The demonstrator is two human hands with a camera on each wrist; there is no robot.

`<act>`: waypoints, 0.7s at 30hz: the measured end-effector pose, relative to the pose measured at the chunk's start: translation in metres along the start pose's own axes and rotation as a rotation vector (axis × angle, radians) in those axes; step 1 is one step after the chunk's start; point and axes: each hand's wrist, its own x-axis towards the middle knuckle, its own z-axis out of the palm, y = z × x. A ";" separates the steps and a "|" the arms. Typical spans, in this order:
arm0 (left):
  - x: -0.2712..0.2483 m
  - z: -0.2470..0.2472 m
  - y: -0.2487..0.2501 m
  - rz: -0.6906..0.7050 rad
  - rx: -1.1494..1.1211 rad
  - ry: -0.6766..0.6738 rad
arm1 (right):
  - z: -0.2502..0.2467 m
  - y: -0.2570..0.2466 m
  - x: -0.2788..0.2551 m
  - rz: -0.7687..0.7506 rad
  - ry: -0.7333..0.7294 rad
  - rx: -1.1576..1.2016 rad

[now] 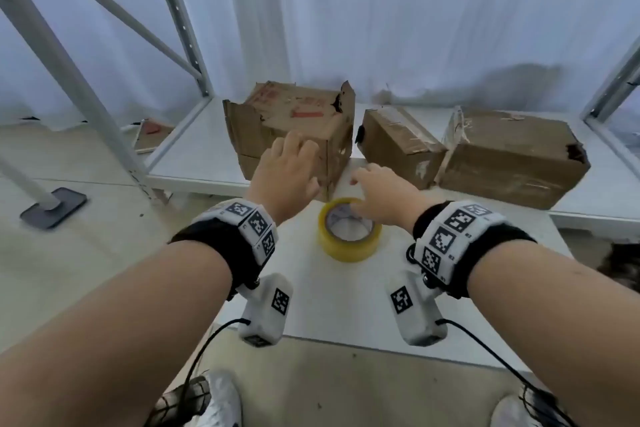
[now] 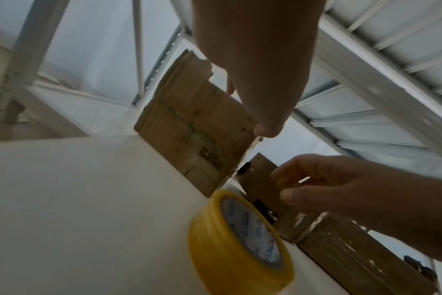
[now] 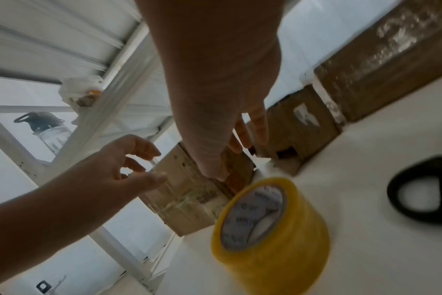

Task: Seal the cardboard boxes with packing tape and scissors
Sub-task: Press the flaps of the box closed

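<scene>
Three cardboard boxes sit in a row on the white shelf (image 1: 194, 163) ahead of me. I note the left box (image 1: 294, 135), torn along its top edge and standing upright; the middle box (image 1: 398, 146), smaller and angled; and the right box (image 1: 512, 156), the widest, with a ragged hole at its far corner. The middle and right boxes touch each other; the left box stands just apart from the middle one.

One roll of yellow packing tape (image 1: 349, 234) lies flat on the white table (image 1: 346, 305) in front of the shelf, its core facing up, just short of the left box.

My left hand (image 1: 285, 177) is held over the near face of the left box, fingers spread and relaxed, holding nothing. From the head view I cannot confirm whether the fingertips touch the cardboard; the right wrist view shows them near the box, with a gap visible.

My right hand (image 1: 381, 194) hovers above the far rim of the tape roll, fingers loosely extended, gripping nothing. The left wrist view shows the thumb and forefinger apart, above the roll and not in contact with it.

A black scissors handle (image 3: 421, 191) lies on the table to the right of the roll, seen only in the right wrist view and blurred.

Both wrists carry marker-covered bands with cabled camera units.
</scene>
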 end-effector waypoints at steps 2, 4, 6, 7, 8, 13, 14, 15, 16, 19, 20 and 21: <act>0.005 0.013 -0.006 -0.037 0.017 0.069 | 0.013 0.000 0.010 0.008 -0.082 -0.006; 0.009 0.018 -0.003 -0.106 0.035 0.016 | 0.025 -0.001 0.018 0.007 -0.168 -0.052; 0.018 0.023 -0.004 -0.129 0.057 -0.021 | 0.030 0.001 0.026 0.017 -0.206 -0.049; 0.022 0.026 -0.005 -0.134 0.053 -0.027 | 0.030 0.003 0.029 0.018 -0.195 -0.021; 0.024 0.028 -0.006 -0.150 0.052 -0.039 | 0.030 0.003 0.029 0.022 -0.172 -0.004; 0.032 0.025 -0.010 -0.127 0.068 0.021 | 0.033 0.020 0.019 0.081 -0.072 -0.026; 0.033 0.023 -0.011 -0.122 0.063 0.026 | 0.033 0.024 0.015 0.104 -0.068 -0.013; 0.033 0.021 -0.012 -0.125 0.048 0.023 | 0.031 0.029 0.010 0.133 -0.066 -0.005; 0.034 0.021 -0.012 -0.135 0.029 0.014 | 0.030 0.035 0.005 0.170 -0.072 -0.004; 0.032 0.023 -0.007 -0.165 -0.015 -0.044 | 0.023 0.056 -0.014 0.284 -0.080 -0.034; 0.031 0.023 -0.003 -0.163 -0.015 -0.058 | 0.020 0.062 -0.021 0.321 -0.083 -0.060; 0.029 0.023 0.002 -0.157 -0.012 -0.065 | 0.017 0.068 -0.028 0.361 -0.086 -0.091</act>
